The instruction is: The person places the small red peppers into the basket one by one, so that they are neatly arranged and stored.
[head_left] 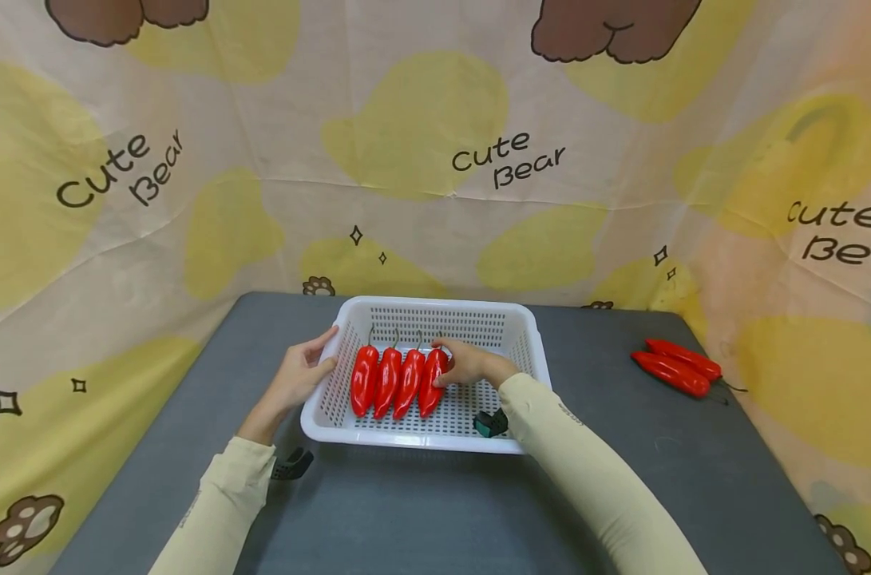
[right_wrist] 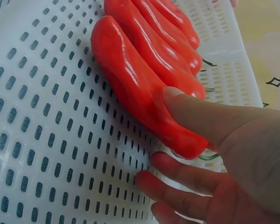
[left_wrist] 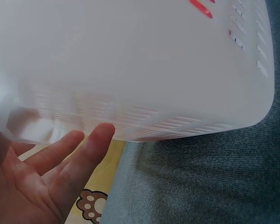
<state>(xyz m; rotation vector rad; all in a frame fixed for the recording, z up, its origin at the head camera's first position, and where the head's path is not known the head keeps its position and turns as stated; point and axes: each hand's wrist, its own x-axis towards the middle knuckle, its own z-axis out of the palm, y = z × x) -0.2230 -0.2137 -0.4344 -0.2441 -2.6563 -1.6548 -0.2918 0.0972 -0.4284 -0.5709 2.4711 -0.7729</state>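
Several glossy red chili peppers with green stems lie side by side in a white perforated plastic basket. My right hand holds the rightmost chili pepper, which rests on the basket floor. Its thumb lies across the pepper near the stem end, and the other fingers curve along the near side in the right wrist view. At the basket's left end, my left hand touches the outside of the rim with fingers extended. From below, the left wrist view shows these fingers against the slotted wall.
Two more red chili peppers lie together on the grey table at the right. A patterned cloth hangs behind and along the sides. Each wrist carries a dark strap.
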